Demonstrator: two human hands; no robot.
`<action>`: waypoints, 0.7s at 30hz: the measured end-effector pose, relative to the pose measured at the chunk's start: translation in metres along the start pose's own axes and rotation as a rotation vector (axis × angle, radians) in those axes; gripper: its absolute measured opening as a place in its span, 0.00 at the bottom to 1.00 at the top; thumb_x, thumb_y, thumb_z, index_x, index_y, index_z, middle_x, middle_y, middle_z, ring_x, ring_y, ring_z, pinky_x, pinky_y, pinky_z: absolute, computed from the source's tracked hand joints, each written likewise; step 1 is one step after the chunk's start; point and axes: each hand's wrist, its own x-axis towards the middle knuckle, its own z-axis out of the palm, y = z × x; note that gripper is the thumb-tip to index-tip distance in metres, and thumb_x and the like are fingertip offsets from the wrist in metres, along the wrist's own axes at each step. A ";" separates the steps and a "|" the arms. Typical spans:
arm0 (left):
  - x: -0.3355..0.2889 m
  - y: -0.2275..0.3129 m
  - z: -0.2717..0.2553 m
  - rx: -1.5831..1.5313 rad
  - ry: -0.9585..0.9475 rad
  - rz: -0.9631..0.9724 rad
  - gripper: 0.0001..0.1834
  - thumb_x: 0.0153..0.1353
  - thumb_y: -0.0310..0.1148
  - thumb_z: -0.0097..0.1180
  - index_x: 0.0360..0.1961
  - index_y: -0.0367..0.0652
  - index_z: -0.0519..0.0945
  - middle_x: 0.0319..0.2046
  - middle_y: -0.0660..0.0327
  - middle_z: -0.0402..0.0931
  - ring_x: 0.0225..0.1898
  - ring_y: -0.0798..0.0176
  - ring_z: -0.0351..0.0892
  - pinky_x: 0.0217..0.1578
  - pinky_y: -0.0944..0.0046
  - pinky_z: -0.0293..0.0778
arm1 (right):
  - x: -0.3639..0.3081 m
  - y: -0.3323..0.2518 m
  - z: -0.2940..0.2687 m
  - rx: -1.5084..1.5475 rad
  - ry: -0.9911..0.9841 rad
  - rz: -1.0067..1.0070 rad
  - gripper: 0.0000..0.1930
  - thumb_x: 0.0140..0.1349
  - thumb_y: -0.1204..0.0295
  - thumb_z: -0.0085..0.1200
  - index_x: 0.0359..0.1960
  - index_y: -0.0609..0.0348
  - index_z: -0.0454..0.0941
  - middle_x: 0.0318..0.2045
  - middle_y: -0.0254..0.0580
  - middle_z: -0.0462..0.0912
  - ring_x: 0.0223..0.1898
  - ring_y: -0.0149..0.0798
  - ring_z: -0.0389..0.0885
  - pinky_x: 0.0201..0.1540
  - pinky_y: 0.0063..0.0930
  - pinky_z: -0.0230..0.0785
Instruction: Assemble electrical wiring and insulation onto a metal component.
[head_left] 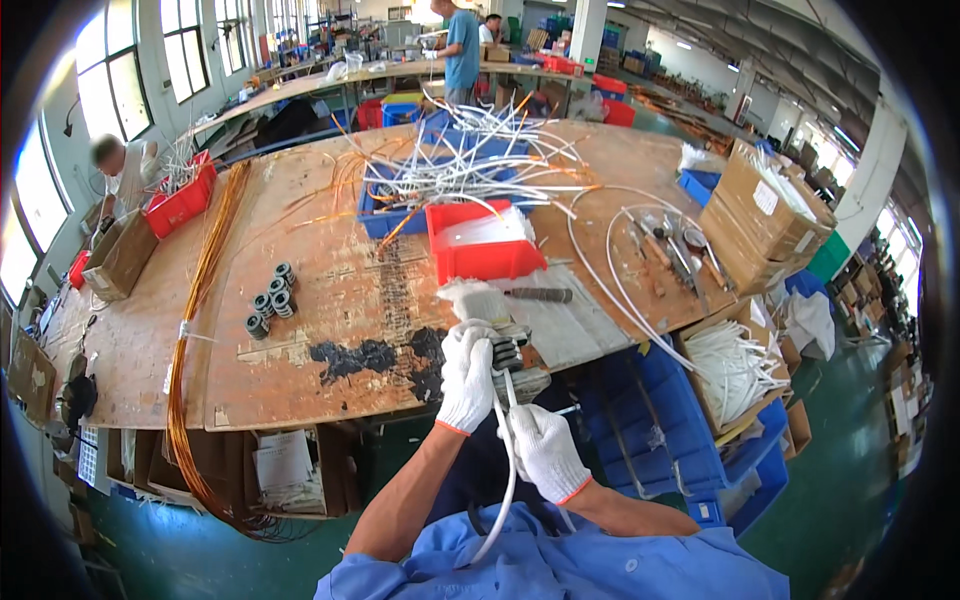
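My left hand, in a white knitted glove, is closed around a white cable at the table's front edge. Lower and to the right, my right hand, gloved too, has its fingers curled on a white strand that runs up beside the first. The cable loops down across my blue shirt. Just right of my left fingers is a dark ribbed part, partly hidden by the glove, above a grey metal block. Whether the cable passes through that part, I cannot tell.
Several dark ribbed rings stand on the table. Beyond my hands are a red bin and a blue bin of white cables. Copper-coloured wires hang over the left edge. Tools and cartons lie right.
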 end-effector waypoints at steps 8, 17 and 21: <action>0.009 0.010 -0.044 0.197 -0.334 0.212 0.18 0.69 0.30 0.56 0.58 0.40 0.80 0.60 0.46 0.76 0.62 0.39 0.72 0.67 0.48 0.68 | -0.026 -0.031 -0.016 -0.336 -0.017 -0.452 0.14 0.80 0.72 0.48 0.35 0.64 0.81 0.30 0.52 0.85 0.30 0.54 0.85 0.34 0.43 0.77; -0.007 0.052 -0.030 0.504 -0.222 0.358 0.50 0.51 0.43 0.83 0.71 0.34 0.71 0.65 0.36 0.75 0.69 0.29 0.73 0.71 0.41 0.70 | -0.161 0.004 -0.064 -0.436 -0.019 -0.272 0.12 0.82 0.66 0.51 0.50 0.60 0.85 0.36 0.46 0.88 0.32 0.43 0.89 0.34 0.36 0.79; -0.009 0.037 -0.032 0.482 -0.155 0.384 0.48 0.53 0.42 0.82 0.70 0.33 0.73 0.63 0.36 0.78 0.69 0.30 0.76 0.70 0.40 0.71 | -0.252 0.227 -0.138 -0.698 0.333 -0.050 0.12 0.77 0.63 0.56 0.51 0.55 0.85 0.41 0.52 0.90 0.42 0.58 0.91 0.45 0.47 0.83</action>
